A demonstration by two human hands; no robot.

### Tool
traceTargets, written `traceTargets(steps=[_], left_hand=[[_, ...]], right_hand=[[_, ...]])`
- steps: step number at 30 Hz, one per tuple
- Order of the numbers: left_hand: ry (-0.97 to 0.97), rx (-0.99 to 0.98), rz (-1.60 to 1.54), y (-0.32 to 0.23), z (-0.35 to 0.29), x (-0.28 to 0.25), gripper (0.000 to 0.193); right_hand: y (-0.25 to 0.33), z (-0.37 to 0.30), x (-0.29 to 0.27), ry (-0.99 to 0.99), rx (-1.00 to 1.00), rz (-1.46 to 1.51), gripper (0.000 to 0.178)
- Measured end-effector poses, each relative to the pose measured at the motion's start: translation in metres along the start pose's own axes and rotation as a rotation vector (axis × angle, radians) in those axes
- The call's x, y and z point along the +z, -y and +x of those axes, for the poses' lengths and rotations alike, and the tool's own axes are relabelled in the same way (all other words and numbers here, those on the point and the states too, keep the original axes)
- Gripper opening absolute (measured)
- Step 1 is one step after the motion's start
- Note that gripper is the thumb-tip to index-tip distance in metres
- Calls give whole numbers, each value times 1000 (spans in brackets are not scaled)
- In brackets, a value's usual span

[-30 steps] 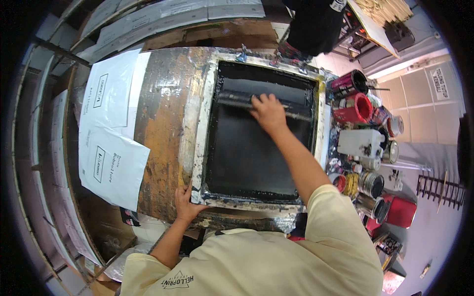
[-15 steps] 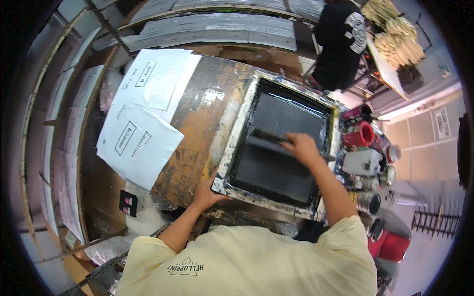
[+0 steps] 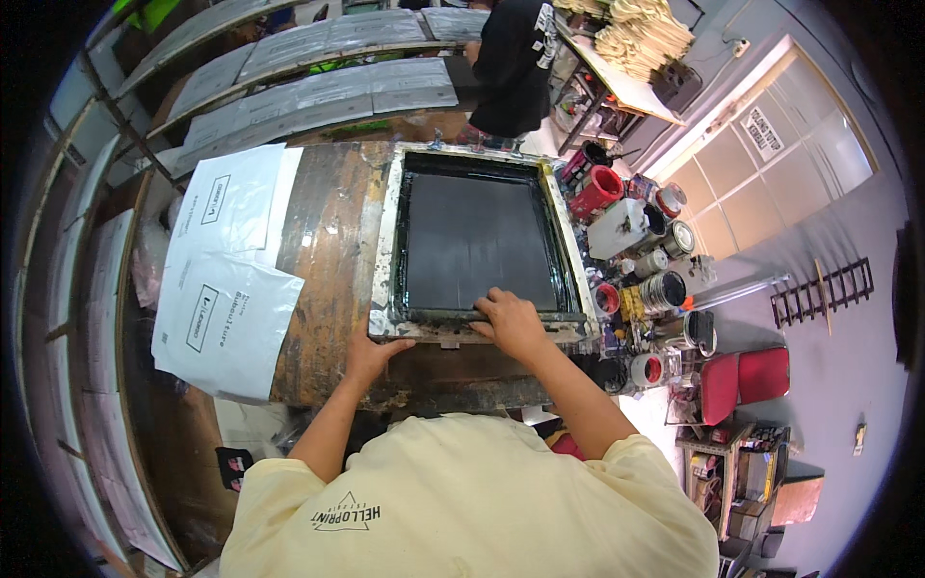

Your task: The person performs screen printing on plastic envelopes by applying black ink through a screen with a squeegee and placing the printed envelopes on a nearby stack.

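Note:
A screen-printing frame (image 3: 389, 217) with a pale, ink-stained border lies on the worn table; its dark mesh (image 3: 472, 231) shows thin streaks and black ink around the edges. My right hand (image 3: 511, 323) is closed on a squeegee (image 3: 438, 322), a dark bar lying across the near end of the frame. The hand partly covers it. At the near left corner of the frame, my left hand (image 3: 369, 358) grips the border, thumb along the near side and fingers by the left side. Whatever lies under the frame is hidden.
White printed plastic mailer bags (image 3: 231, 299) cover the table's left end. Ink tubs and jars (image 3: 597, 191) crowd the right side. Racks with white packages (image 3: 318, 96) stand left and behind. A co-worker in black (image 3: 515, 72) stands beyond the table. Red chairs (image 3: 761, 376) are at right.
My right hand has drawn the squeegee toward me, from mid-mesh to the near end of the frame. My left hand remains at the corner. The view has turned to the right.

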State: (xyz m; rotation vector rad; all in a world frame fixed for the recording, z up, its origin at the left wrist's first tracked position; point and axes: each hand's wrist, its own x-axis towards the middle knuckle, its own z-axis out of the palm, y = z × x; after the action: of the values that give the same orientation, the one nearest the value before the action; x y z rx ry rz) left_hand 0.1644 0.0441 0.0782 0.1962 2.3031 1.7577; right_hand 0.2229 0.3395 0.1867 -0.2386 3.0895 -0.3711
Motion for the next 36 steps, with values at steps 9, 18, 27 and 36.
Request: traceTargets(steps=[9, 18, 27, 36], left_hand=[[-123, 250, -198, -116, 38, -13, 101], [-53, 175, 836, -40, 17, 35, 106], [95, 71, 997, 54, -30, 81, 116], [-99, 196, 483, 2, -9, 79, 80]], right_hand=[[20, 43, -90, -544, -32, -257, 43], [1, 124, -186, -626, -38, -242, 40], [-6, 149, -211, -612, -35, -233, 38], [1, 149, -215, -625, -30, -222, 35]])
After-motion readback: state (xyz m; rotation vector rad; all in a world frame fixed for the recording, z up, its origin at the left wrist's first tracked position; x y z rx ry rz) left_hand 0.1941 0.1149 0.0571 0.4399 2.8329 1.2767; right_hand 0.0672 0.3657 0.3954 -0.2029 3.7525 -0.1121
